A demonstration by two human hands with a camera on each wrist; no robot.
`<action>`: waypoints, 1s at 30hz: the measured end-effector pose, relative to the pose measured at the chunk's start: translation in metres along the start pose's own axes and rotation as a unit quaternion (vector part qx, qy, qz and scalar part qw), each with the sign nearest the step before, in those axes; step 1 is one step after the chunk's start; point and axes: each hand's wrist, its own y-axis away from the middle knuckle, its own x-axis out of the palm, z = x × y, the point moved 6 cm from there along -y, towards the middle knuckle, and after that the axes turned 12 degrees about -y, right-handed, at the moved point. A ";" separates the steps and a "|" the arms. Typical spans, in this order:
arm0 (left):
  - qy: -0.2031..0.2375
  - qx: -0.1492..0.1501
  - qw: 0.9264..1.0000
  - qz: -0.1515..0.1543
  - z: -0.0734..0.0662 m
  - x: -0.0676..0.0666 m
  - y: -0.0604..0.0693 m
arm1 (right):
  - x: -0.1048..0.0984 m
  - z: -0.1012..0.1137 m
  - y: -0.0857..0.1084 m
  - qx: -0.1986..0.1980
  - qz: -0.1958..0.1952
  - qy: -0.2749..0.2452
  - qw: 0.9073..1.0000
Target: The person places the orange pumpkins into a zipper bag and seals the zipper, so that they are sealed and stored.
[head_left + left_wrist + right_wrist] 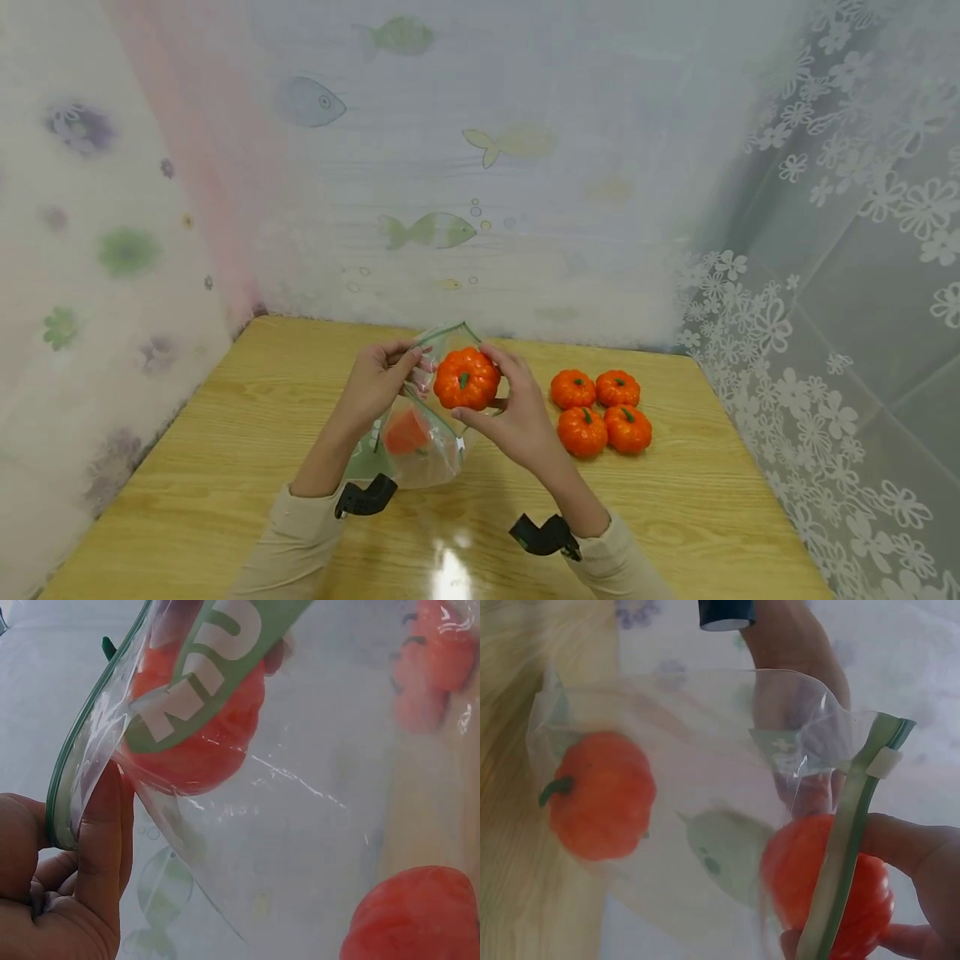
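My left hand (pixel 378 379) pinches the edge of a clear zip bag (pixel 427 479) with a green seal, holding its mouth apart. In the right hand (pixel 517 408), thumb and fingers grip a small orange pumpkin (pixel 467 379) with a green stem, right at the bag's mouth. Through the plastic in the right wrist view, another pumpkin (pixel 604 799) lies at the bottom of the bag. A white slider (pixel 885 763) sits on the green seal strip, which crosses in front of the gripped pumpkin in that view. Printed lettering on the bag partly covers this pumpkin in the left wrist view.
Several more orange pumpkins (pixel 583 432) stand grouped on the wooden table (pixel 225 450), right of the bag. Patterned curtains with fish hang behind the table, and flowered sheets border both sides. Each wrist carries a black camera mount (pixel 543 536).
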 end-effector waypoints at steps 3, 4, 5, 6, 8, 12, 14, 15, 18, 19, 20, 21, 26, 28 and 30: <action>-0.007 -0.004 1.000 0.000 0.000 0.000 0.000 | 0.002 -0.003 -0.002 0.008 0.002 0.008 1.000; -0.009 -0.005 1.000 0.001 0.000 0.000 -0.001 | 0.002 -0.004 -0.003 0.009 0.002 0.011 1.000; -0.010 -0.005 1.000 0.001 0.000 0.000 -0.001 | 0.002 -0.005 -0.004 0.010 0.001 0.013 1.000; -0.011 -0.005 1.000 0.001 0.000 0.000 -0.001 | 0.003 -0.006 -0.005 0.012 0.001 0.016 1.000; -0.009 -0.004 1.000 0.002 0.000 0.001 -0.001 | 0.003 -0.006 -0.006 0.014 0.001 0.020 1.000; -0.004 -0.003 1.000 0.004 0.001 0.001 -0.002 | 0.004 -0.007 -0.008 0.020 0.003 0.026 0.999; -0.004 -0.003 1.000 0.004 0.001 0.001 -0.003 | 0.004 -0.007 -0.008 0.025 0.004 0.028 0.999; -0.007 -0.004 1.000 0.002 0.001 0.001 -0.003 | 0.004 -0.008 -0.009 0.025 0.005 0.029 0.999; -0.017 -0.005 1.000 0.000 0.001 0.001 -0.004 | 0.004 -0.009 -0.010 0.032 0.005 0.032 0.999; -0.017 -0.007 1.000 -0.002 0.000 0.001 -0.004 | 0.004 -0.009 -0.010 0.030 0.006 0.032 0.999; -0.017 -0.008 1.000 -0.002 0.000 0.000 -0.004 | 0.004 -0.010 -0.010 0.031 0.006 0.032 0.999; -0.017 -0.009 1.000 -0.003 0.000 0.000 -0.004 | 0.004 -0.010 -0.011 0.030 0.005 0.033 0.999; 0.001 -0.008 1.000 0.001 -0.002 0.001 -0.005 | 0.004 -0.010 -0.012 0.026 0.009 0.034 0.999; 0.000 -0.004 1.000 0.003 -0.002 0.001 -0.005 | 0.005 -0.011 -0.012 0.025 0.014 0.033 0.999; -0.006 -0.004 1.000 0.001 -0.001 0.000 -0.005 | 0.005 -0.011 -0.011 0.025 0.018 0.031 0.999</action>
